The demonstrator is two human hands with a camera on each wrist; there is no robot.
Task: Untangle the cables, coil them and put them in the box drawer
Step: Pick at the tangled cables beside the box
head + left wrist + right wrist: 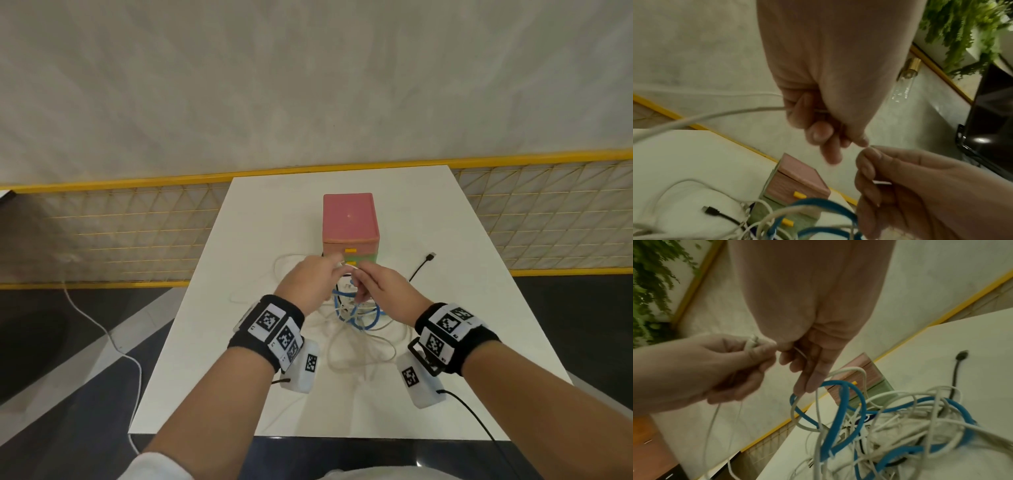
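now both hands pinch one white cable [346,270]: left hand [310,284] its end, right hand [380,291] beside; tangle [356,315] hangs directly below them.

We're indoors, in what looks like a lobby or showroom corner rather than a home: a pale marbled wall [308,85], a yellow-framed mesh railing [120,219], glossy dark floor tiles [41,342]. A small white table [479,308] sits against the railing, and the wrist views catch green foliage [962,29] and a glass wall lamp [904,81].
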